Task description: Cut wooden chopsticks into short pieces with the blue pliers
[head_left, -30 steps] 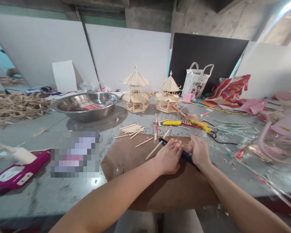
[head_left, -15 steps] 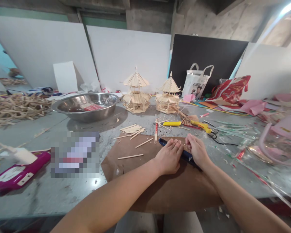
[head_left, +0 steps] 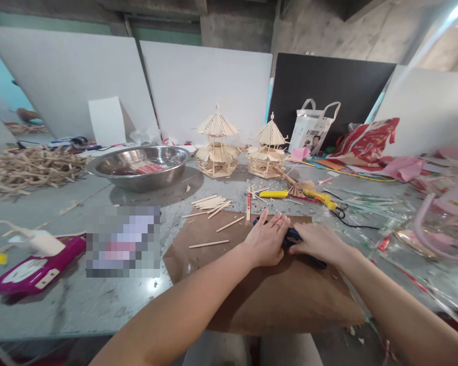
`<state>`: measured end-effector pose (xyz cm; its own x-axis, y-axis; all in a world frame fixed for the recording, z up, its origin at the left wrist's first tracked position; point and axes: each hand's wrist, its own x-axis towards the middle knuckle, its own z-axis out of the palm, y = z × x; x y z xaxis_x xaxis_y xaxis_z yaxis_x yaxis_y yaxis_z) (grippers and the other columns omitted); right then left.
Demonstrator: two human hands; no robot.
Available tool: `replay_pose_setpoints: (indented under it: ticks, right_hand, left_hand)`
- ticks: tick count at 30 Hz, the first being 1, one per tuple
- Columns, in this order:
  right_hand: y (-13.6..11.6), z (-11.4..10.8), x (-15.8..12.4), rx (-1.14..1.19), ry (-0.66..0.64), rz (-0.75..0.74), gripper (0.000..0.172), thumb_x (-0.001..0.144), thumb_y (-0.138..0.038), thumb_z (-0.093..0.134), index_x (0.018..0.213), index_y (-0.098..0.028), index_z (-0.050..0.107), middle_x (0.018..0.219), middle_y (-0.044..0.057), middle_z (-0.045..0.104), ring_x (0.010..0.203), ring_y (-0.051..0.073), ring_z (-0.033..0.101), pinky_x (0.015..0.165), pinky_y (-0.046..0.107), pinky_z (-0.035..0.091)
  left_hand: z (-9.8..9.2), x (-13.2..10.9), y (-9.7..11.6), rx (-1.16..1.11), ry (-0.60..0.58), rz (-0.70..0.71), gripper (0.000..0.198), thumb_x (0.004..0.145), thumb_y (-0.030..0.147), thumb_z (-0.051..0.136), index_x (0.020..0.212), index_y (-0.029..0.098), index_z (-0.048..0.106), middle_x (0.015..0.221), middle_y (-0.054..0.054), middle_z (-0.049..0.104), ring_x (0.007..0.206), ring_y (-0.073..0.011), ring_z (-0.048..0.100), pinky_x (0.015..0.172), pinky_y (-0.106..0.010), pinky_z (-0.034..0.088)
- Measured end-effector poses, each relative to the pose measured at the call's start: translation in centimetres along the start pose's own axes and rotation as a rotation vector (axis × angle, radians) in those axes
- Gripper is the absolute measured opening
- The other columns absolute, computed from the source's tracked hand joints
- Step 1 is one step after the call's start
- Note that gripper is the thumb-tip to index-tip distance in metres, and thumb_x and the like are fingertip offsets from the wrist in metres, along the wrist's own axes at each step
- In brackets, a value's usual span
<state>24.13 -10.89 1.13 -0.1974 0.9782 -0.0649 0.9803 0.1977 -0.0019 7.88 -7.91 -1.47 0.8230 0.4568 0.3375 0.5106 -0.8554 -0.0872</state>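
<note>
My left hand (head_left: 269,240) lies flat on the brown paper sheet (head_left: 275,300), fingers stretched forward over the front end of a dark blue hand tool (head_left: 292,236). From the right, my right hand (head_left: 319,243) covers the tool's handle with its fingers curled over it; the tail of the tool pokes out behind the wrist. One loose wooden stick (head_left: 208,244) lies on the paper to the left of my hands, another (head_left: 230,224) a little farther back. What sits under my left palm is hidden.
A small heap of sticks (head_left: 209,202) lies past the paper. Behind it stand a steel bowl (head_left: 137,165) and two stick pagoda models (head_left: 217,142) (head_left: 269,147). A yellow-handled tool (head_left: 273,193) and a yellow glue gun (head_left: 320,197) lie nearby. A magenta box (head_left: 26,267) rests at left.
A stick that lay slanted by my left hand now lies flat on the paper to the left. My right hand has sunk lower over the blue tool, and my left fingers reach farther forward.
</note>
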Motion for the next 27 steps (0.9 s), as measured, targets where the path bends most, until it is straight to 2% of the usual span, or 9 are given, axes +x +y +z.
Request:
replay_pose_setpoints:
  ticks: [5,8,10,12,14,17,19,24,27]
  right_hand:
    - [0.7,-0.8,1.0,-0.052,-0.004,0.068,0.038,0.06,-0.051,0.053,0.082,-0.022,0.059,0.084,0.008,0.063,0.075,0.025,0.057,0.055,0.027,0.033]
    - [2.1,-1.5,2.3,-0.058,0.001,0.11,0.044,0.055,-0.058,0.053,0.076,-0.021,0.061,0.078,0.009,0.062,0.073,0.025,0.056,0.055,0.028,0.033]
    - [3.5,-1.7,3.4,-0.013,-0.05,0.085,0.048,0.051,-0.063,0.053,0.07,-0.02,0.061,0.074,0.008,0.062,0.069,0.024,0.055,0.053,0.027,0.033]
    - [5.1,-1.4,4.3,0.076,-0.147,0.037,0.045,0.054,-0.063,0.051,0.067,-0.021,0.061,0.068,0.005,0.061,0.062,0.02,0.055,0.051,0.026,0.033]
    - [6.4,-0.9,5.0,0.151,-0.209,0.017,0.044,0.056,-0.061,0.05,0.066,-0.021,0.062,0.066,0.003,0.061,0.061,0.019,0.054,0.05,0.025,0.033]
    - [7.8,0.0,5.2,0.212,-0.236,0.071,0.043,0.057,-0.06,0.05,0.066,-0.02,0.062,0.068,0.003,0.062,0.066,0.02,0.055,0.053,0.025,0.035]
    - [8.2,0.3,5.3,0.207,-0.253,0.106,0.044,0.057,-0.06,0.049,0.068,-0.02,0.062,0.071,0.004,0.063,0.068,0.021,0.055,0.054,0.026,0.036]
    - [7.2,-0.4,6.2,0.072,-0.093,0.076,0.051,0.059,-0.056,0.05,0.089,-0.016,0.06,0.094,0.01,0.06,0.084,0.024,0.054,0.065,0.029,0.038]
    - [4.8,-1.2,7.8,0.048,0.017,0.047,0.041,0.068,-0.048,0.043,0.092,-0.018,0.058,0.1,0.009,0.058,0.088,0.022,0.053,0.071,0.028,0.038]
  left_hand:
    - [-0.5,0.0,-0.8,0.005,0.03,-0.002,0.059,0.07,0.026,0.039,0.125,0.01,0.023,0.128,-0.011,0.034,0.122,-0.0222,0.018,0.099,-0.046,0.012]
    - [-1.7,0.2,-1.9,0.057,0.089,-0.086,0.048,0.073,0.026,0.037,0.119,0.012,0.036,0.127,-0.01,0.036,0.121,-0.0226,0.022,0.099,-0.042,0.017]
    - [-2.7,0.2,-3.2,0.105,0.078,-0.183,0.035,0.074,0.025,0.037,0.104,0.012,0.049,0.12,-0.012,0.042,0.115,-0.0238,0.031,0.094,-0.039,0.027]
    - [-3.8,-0.1,-4.5,0.131,-0.014,-0.289,0.027,0.073,0.021,0.037,0.091,0.013,0.055,0.104,-0.012,0.052,0.1,-0.0221,0.046,0.082,-0.035,0.038]
    - [-4.8,-0.5,-5.8,0.141,-0.175,-0.407,0.025,0.071,0.018,0.038,0.085,0.014,0.058,0.092,-0.011,0.057,0.085,-0.0202,0.054,0.069,-0.031,0.043]
    - [-6.0,-1.2,-7.1,0.075,-0.567,-0.49,0.02,0.062,0.024,0.049,0.075,0.014,0.06,0.075,-0.01,0.061,0.068,-0.0199,0.057,0.058,-0.028,0.044]
    - [-6.5,-1.4,-7.5,0.023,-0.766,-0.505,0.022,0.056,0.03,0.054,0.071,0.015,0.061,0.069,-0.009,0.062,0.061,-0.021,0.057,0.054,-0.03,0.044]
    - [-6.3,-1.1,-7.0,0.034,-0.876,-0.491,0.031,0.049,0.033,0.06,0.074,0.016,0.064,0.074,-0.011,0.064,0.066,-0.0256,0.058,0.057,-0.034,0.045]
    - [-6.3,-0.9,-6.3,0.049,-0.883,-0.501,0.028,0.05,0.029,0.06,0.074,0.016,0.065,0.074,-0.012,0.064,0.071,-0.0259,0.059,0.063,-0.034,0.045]
